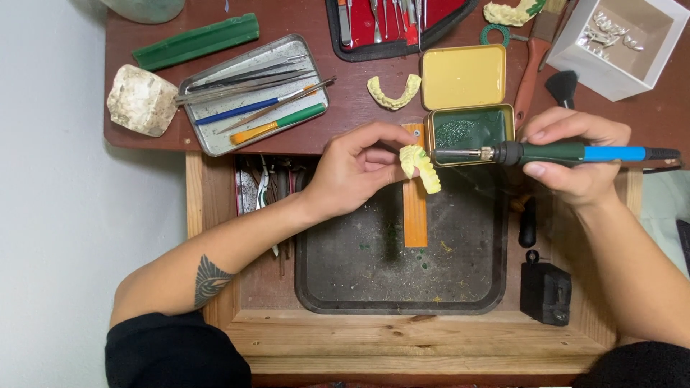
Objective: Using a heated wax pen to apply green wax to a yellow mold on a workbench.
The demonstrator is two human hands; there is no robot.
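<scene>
My left hand [356, 169] pinches a small yellow dental arch model [419, 167] above a dark tray [316, 280]. My right hand [571, 154] grips a green and blue electric wax tool [575, 152] held level. Its metal tip points left and reaches the model's upper edge. Just behind the tip sits an open yellow tin [467, 128] holding green wax, with its lid [463, 76] flipped back. An orange wooden strip [415, 208] runs under the model.
A metal tray [215, 136] of hand instruments, a green wax bar [195, 42] and a white plaster block [141, 100] lie at the back left. A second yellow arch model [393, 92], a red instrument case [395, 21], a white box [618, 43] and a black unit [545, 291] are nearby.
</scene>
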